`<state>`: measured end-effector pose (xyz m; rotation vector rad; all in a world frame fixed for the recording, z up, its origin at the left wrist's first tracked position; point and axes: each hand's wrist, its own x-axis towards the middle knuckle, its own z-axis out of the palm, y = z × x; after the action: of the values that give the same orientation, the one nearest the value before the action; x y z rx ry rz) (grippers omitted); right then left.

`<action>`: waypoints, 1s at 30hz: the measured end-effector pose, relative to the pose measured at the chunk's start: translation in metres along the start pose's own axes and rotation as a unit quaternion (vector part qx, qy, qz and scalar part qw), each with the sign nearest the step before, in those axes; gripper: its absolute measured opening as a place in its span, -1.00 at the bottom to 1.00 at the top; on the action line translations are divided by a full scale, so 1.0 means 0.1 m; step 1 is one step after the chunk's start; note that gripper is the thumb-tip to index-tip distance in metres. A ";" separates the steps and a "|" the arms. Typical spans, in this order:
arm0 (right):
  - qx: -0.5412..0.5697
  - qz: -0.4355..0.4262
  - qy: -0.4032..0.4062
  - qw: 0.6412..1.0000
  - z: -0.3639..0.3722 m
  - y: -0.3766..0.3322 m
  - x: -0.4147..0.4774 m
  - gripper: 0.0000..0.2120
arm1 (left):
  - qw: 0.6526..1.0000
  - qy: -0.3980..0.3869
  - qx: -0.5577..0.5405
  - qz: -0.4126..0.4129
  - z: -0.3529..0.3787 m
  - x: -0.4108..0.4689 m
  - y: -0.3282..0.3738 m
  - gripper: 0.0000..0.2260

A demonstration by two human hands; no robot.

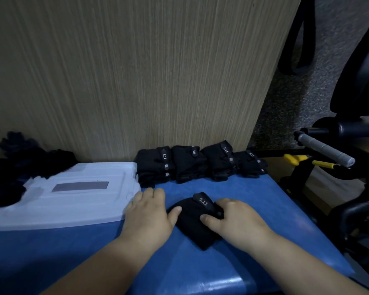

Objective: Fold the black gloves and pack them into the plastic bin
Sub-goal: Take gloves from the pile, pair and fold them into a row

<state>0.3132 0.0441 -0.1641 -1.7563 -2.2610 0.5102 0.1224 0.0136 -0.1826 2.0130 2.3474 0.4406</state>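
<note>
TEXT | "5.11" in pale print on the wrist strap of the black glove | "5.11" also on strap tabs of the folded gloves in the back row | their small square tags too blurred to read

Black on the glove in front, white "5.11" lettering on its tab; same black, same white lettering and small grey tags along the folded row behind. Blue on the table cover, white on the plastic lid with a grey rectangle. Pale tan with fine vertical streaks on the panel, speckled grey on the floor, yellow on the tool handles.
</note>
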 end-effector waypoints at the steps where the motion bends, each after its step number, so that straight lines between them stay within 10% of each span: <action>1: 0.015 0.013 -0.007 1.000 -0.02 -0.01 -0.01 -0.64 | 1.000 -0.003 -0.026 -0.009 -0.02 0.00 0.02 -0.61; 10: 0.087 0.062 -0.045 0.993 -0.06 -0.01 -0.04 -0.60 | 0.962 -0.103 -0.242 -0.078 -0.08 0.07 0.28 -0.75; 14: 0.170 0.056 -0.007 0.984 -0.07 0.06 -0.01 -0.62 | 0.863 -0.113 -0.470 -0.147 -0.08 0.18 0.48 -0.80; 21: 0.614 0.102 0.008 0.783 -0.25 0.22 0.08 -0.64 | 0.758 -0.067 -0.631 -0.152 -0.13 0.44 0.96 -0.72; 26: 0.662 0.086 0.106 0.737 -0.42 0.39 0.23 -0.73 | 0.771 -0.045 -0.625 -0.112 -0.12 0.64 1.29 -0.76; 30: 0.604 0.092 0.190 0.769 -0.53 0.59 0.46 -0.73 | 0.875 -0.004 -0.483 -0.031 -0.11 0.81 1.46 -0.75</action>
<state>0.3744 0.1084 -0.1409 -1.1563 -0.9603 1.1604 0.2472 0.1091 -0.1263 1.4068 1.5960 1.2659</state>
